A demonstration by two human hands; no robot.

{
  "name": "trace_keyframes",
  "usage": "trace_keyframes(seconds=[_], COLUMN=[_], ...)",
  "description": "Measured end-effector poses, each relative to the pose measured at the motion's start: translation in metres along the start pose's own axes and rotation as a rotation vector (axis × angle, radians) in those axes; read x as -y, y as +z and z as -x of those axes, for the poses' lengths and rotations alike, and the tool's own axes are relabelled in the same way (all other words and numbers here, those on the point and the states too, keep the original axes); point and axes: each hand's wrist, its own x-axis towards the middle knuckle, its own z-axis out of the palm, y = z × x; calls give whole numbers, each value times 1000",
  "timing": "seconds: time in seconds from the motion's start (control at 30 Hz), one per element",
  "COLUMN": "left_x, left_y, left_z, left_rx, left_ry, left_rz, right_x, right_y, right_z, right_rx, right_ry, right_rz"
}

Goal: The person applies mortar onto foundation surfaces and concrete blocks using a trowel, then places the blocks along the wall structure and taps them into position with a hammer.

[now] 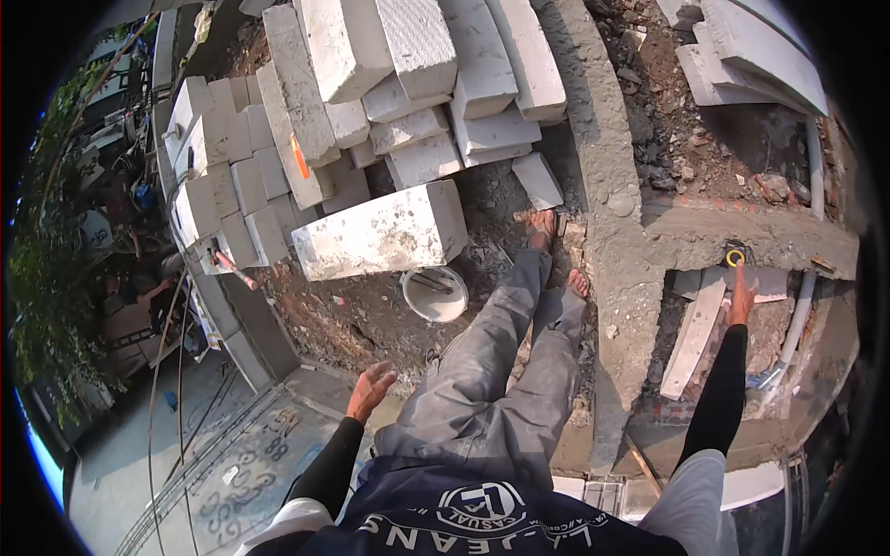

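Observation:
At the right, my right arm stretches out over a gap between concrete beams. A finger of my right hand [743, 298] reaches the lower edge of a black-and-yellow round tape measure [736, 255] on the cross beam [681, 222]. The fingers look extended, not wrapped round it. My left hand [371, 390] hovers over the dirt left of my legs, fingers apart and holding nothing. Ahead of it stand a white bucket [448, 308] with a tool inside and a large pale block [375, 233].
Many pale blocks [417, 46] are stacked ahead, one bearing an orange object [299, 157]. A hammer-like tool [235, 269] rests by the left stack. A raised concrete beam [607, 176] runs beside my feet. Planks [693, 338] and a grey pipe [797, 324] lie in the right pit.

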Motion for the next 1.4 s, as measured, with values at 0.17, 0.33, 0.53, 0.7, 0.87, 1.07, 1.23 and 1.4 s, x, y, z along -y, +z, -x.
trace_keyframes(seconds=[0.17, 0.33, 0.53, 0.7, 0.87, 1.07, 1.23, 1.4], left_x=[56, 97, 124, 157, 224, 281, 395, 419], left_y=[39, 83, 91, 99, 100, 49, 41, 53], left_z=[34, 43, 80, 86, 89, 83, 85, 46], left_rx=[-65, 4, -20, 21, -77, -159, -359, -421], left_ry=[-69, -180, -228, -342, -283, -260, -250, -204], left_rz=[-113, 25, 151, 181, 254, 394, 472, 601], right_x=[-2, -11, 9, -33, -129, -182, -124, -53], right_y=[37, 30, 68, 120, 248, 372, 342, 276], right_z=[-71, -108, 46, 257, 431, 525, 631, 681], right_rx=[154, 35, -5, 712, 1126, 1173, 920, 701], right_ry=[-60, -147, -586, -525, -468, -499, -1113, -1702], right_rz=[3, 335, 343, 436, 705, 896, 1327, 1367])
